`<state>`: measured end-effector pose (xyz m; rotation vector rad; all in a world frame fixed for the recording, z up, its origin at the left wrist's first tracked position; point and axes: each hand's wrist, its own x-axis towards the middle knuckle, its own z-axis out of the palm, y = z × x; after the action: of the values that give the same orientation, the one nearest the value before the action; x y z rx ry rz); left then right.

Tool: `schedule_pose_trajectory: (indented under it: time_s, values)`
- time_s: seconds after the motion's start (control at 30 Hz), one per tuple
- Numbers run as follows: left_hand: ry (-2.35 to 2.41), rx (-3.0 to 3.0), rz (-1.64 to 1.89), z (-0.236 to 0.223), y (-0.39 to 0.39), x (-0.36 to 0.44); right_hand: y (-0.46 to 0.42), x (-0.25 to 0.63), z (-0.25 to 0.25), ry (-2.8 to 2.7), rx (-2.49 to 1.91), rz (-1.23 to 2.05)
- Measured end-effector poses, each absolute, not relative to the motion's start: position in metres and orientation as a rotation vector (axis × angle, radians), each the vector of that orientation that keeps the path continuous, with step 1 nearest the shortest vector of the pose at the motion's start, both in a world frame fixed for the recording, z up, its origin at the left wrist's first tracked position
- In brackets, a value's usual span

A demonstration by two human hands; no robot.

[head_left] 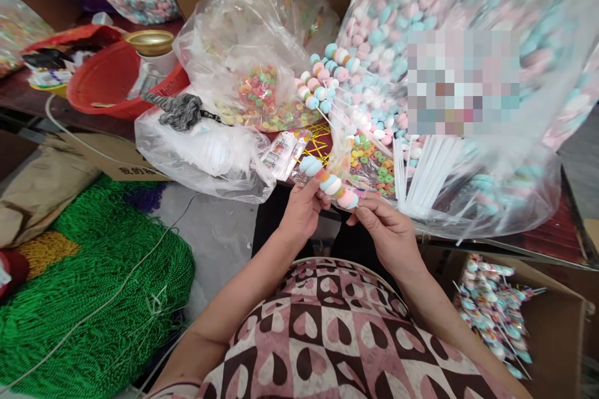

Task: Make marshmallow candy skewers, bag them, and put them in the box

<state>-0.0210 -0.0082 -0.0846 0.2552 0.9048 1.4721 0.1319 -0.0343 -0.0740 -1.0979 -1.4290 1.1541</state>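
My left hand [302, 209] and my right hand [386, 230] pinch a candy skewer [330, 184] between them, a stick strung with blue, white, orange and pink sweets. The left fingers close on its upper end, the right fingers on its lower end by the pink sweet. Just beyond lie white sticks [421, 171] fanned on a plastic sheet and a small clear wrapper [285, 153]. More finished skewers [322, 78] lean on a bag behind.
A huge clear bag of pastel candies [538, 75] fills the right. Bags of colourful ring candies [262, 90] sit centre. A red basket [107, 81] stands at left, green netting [93, 299] lies on the floor, and a cardboard box of wrapped skewers [496, 312] at lower right.
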Motion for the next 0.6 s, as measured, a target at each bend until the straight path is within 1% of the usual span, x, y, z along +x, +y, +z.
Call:
schedule_pose_trajectory:
  time_s: [0.1, 0.2, 0.43, 0.6]
  values:
    - [0.945, 0.252, 1.537, -0.081, -0.009, -0.017, -0.034, 0.132, -0.066, -1.607, -1.058, 1.076]
    - [0.957, 0.282, 1.522, -0.079, -0.011, -0.012, -0.035, 0.132, -0.065, -1.669, -1.059, 1.102]
    - [1.033, 0.275, 1.492, -0.084, -0.01, -0.014, -0.035, 0.133, -0.078, -1.361, -1.109, 1.248]
    - [0.938, 0.131, 1.55, -0.081, -0.001, -0.032, -0.036, 0.144, -0.083, -1.241, -1.115, 1.283]
